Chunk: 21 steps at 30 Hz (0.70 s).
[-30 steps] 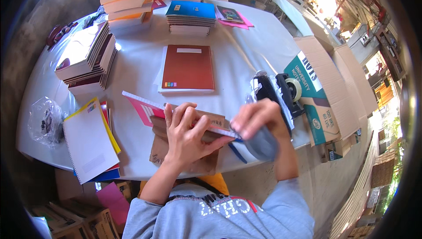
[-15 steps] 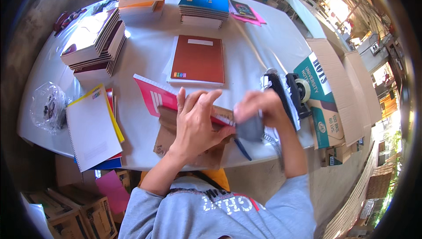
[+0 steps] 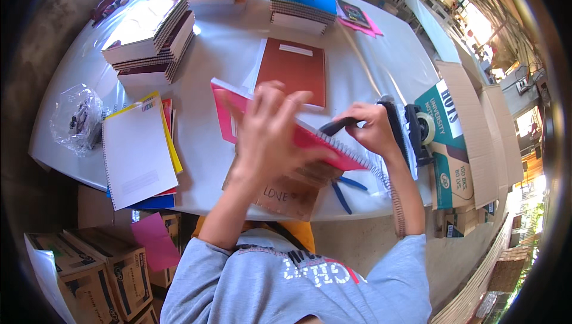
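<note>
My left hand (image 3: 268, 133), a little blurred, grips a pink notebook (image 3: 225, 115) and holds it tilted above the table. A wire-like spiral coil (image 3: 345, 145) runs through the notebook's edge, and its loose end trails along my right forearm. My right hand (image 3: 370, 126) is closed on a dark, curved, strip-like thing (image 3: 337, 126) beside the coil; its exact kind I cannot make out. Under the notebook lies a brown cardboard piece (image 3: 286, 196) with handwriting on it. Blue-handled pliers (image 3: 341, 196) lie to its right, handles apart. Just beyond my left hand is a brown-covered notebook (image 3: 292, 68).
Stacked spiral notebooks (image 3: 149, 38) stand at the far left, blue-covered ones (image 3: 304, 2) at the back. White and yellow notebooks (image 3: 140, 151) and a clear plastic bag (image 3: 77, 118) lie left. A tape dispenser (image 3: 422, 133) and an open carton (image 3: 447, 163) stand right.
The view has shifted, so the table things sit differently. The pink notebook is raised and turned, showing the coil at its edge. My right hand's dark thing now shows clearly; the pliers are more exposed.
</note>
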Tool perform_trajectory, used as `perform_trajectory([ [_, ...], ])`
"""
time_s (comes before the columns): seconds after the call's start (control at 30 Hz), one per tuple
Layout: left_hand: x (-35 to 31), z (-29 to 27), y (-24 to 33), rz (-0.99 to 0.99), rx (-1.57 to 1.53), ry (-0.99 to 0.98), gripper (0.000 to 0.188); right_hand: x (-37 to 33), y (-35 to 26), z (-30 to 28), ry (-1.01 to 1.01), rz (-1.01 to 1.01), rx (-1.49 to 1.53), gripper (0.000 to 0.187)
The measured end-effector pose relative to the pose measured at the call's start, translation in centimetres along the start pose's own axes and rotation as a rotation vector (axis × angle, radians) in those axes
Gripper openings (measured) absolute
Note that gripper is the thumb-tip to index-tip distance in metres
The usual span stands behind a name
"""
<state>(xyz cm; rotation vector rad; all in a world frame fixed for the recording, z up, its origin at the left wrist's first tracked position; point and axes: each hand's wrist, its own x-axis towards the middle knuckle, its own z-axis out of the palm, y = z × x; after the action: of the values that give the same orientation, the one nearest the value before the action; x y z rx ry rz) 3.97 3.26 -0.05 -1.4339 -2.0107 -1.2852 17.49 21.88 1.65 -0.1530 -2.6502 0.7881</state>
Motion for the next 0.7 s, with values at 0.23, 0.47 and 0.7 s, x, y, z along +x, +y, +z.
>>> perform_trajectory([
  [0.23,0.9,-1.2,-3.8,0.055,0.077,0.105,0.057,1.9,-2.3,0.2,0.037,-0.07,0.346,0.024],
  [0.47,0.6,-0.9,-3.8,0.04,0.129,0.121,0.056,3.7,-2.4,-0.1,0.107,-0.149,0.14,0.021],
  [0.7,0.4,-1.6,-4.0,0.067,0.059,0.081,0.057,3.7,-2.3,0.3,0.05,-0.125,0.327,0.023],
])
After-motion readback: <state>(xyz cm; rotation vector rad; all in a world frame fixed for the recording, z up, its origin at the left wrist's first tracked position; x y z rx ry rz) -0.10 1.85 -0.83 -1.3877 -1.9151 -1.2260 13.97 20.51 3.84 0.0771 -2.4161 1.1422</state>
